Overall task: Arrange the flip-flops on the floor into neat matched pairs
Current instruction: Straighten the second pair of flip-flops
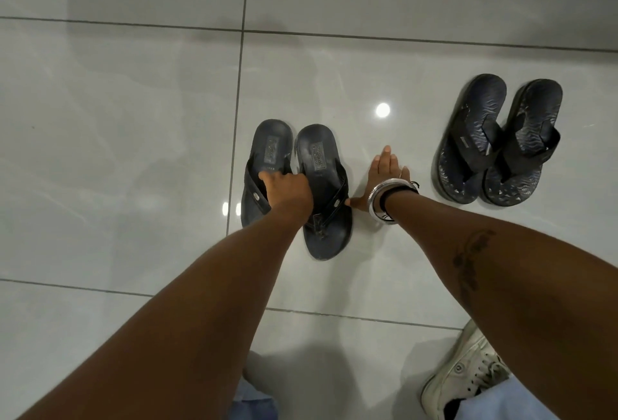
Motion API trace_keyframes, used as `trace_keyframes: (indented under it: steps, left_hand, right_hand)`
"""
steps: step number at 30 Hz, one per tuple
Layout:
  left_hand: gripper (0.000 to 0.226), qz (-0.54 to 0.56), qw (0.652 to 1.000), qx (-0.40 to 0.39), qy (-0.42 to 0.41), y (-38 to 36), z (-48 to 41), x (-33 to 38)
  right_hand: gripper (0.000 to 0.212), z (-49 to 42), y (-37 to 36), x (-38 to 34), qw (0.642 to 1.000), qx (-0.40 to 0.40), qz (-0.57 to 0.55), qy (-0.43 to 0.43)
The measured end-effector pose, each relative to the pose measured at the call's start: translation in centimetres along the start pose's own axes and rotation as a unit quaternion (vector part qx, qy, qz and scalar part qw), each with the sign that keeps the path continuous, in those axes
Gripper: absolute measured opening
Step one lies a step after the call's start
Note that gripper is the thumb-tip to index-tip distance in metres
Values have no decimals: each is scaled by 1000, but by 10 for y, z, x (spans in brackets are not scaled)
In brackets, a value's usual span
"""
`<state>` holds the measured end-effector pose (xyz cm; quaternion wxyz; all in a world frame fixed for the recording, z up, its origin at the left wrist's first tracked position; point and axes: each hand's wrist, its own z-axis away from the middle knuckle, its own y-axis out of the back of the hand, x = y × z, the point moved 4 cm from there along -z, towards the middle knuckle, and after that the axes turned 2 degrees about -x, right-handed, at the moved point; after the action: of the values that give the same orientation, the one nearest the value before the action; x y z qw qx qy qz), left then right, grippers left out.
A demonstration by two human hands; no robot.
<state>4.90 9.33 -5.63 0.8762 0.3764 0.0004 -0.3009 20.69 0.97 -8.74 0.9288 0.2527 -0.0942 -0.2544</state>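
Glossy pale tiled floor [133, 118], lamp glare [382, 109]

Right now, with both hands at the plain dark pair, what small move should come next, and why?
Probably slide the left flip-flop a little toward you with the left hand. Its heel sits farther away than the right flip-flop, so the pair is uneven. The right hand is flat on the floor, thumb at that sandal's edge. The patterned pair already looks matched.
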Motion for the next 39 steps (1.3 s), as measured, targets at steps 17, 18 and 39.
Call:
trace_keyframes:
  steps: [17, 18, 39]
  left_hand:
    - [9, 40, 997, 61, 40, 125, -94, -123]
    - [8, 38, 997, 58, 39, 123, -98, -125]
    - [22, -23, 997, 71, 34, 124, -131, -124]
  right_hand:
    - [128, -6, -13, 1, 996, 62, 55, -6]
    - [128, -7, -15, 1, 996, 68, 61, -8]
    - [129, -12, -23, 6, 995, 86, 49, -3]
